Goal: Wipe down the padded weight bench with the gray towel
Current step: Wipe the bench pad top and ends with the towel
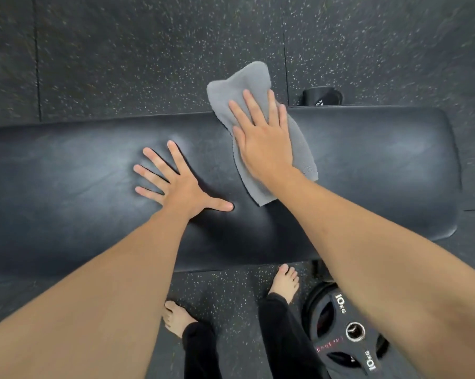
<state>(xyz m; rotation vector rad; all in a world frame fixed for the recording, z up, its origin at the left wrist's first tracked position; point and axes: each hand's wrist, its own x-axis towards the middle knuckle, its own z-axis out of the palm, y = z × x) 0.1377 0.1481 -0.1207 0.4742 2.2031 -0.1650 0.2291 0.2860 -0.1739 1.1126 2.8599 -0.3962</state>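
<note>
The black padded weight bench (367, 165) runs left to right across the middle of the head view. A gray towel (241, 83) lies across its pad, its far end hanging past the bench's far edge. My right hand (261, 138) lies flat on the towel, palm down with fingers together, pressing it onto the pad. My left hand (176, 181) rests on the bare pad to the left of the towel with fingers spread wide, holding nothing.
Speckled black rubber floor (121, 50) surrounds the bench. A black 10 kg weight plate (348, 335) lies on the floor at the near right, beside my bare feet (285, 283). A dark bench foot or cap (322, 95) shows past the far edge.
</note>
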